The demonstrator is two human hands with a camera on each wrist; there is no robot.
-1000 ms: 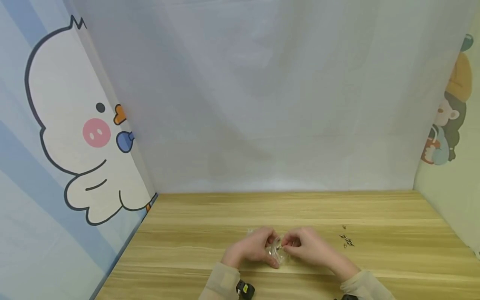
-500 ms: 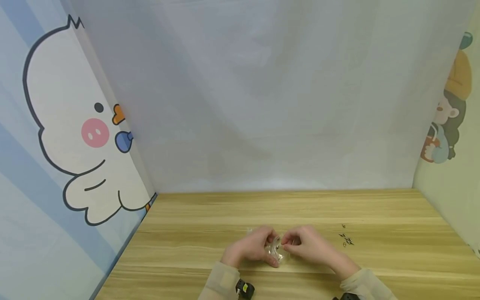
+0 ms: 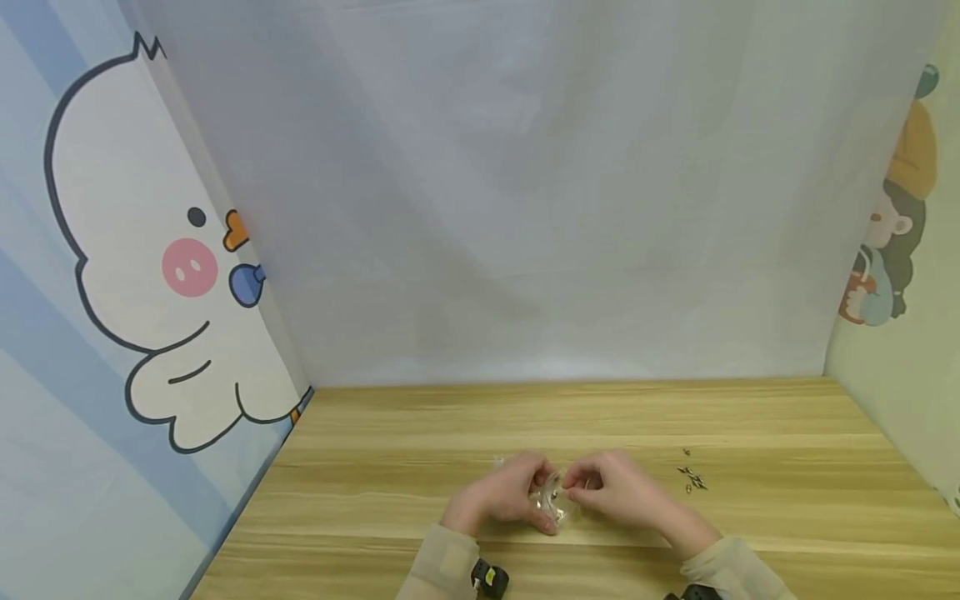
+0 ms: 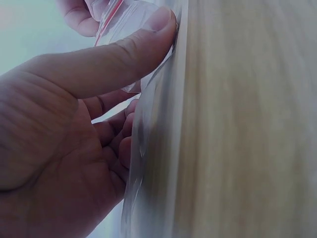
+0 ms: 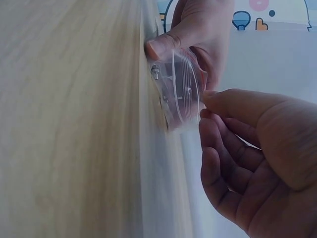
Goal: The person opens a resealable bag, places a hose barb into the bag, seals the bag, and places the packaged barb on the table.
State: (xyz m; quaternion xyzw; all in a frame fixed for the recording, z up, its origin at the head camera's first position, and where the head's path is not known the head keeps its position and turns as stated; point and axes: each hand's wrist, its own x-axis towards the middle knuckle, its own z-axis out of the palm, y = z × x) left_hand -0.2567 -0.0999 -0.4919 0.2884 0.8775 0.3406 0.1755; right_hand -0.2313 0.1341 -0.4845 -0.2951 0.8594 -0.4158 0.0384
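Note:
A small clear zip bag (image 3: 553,502) with small screws (image 5: 156,72) inside lies low over the table. My left hand (image 3: 508,495) holds it from the left, thumb pressed along its lower side near the tabletop. In the left wrist view the red strip along the mouth of the bag (image 4: 130,24) shows beyond the thumb. My right hand (image 3: 617,493) pinches at the lip of the bag, thumb and forefinger right at the zip line, the other fingers curled beneath. Whatever lies between those two fingertips is hidden.
Several small metal pieces, pointed and screw-like (image 3: 694,477), lie loose on the wooden table (image 3: 420,425) to the right of my right hand. A pale curtain (image 3: 525,208) hangs behind the table, and printed panels stand at both sides.
A second ago a tiny shiny piece showed at my right fingertips by the bag; it no longer shows there. Both hands have otherwise barely moved.

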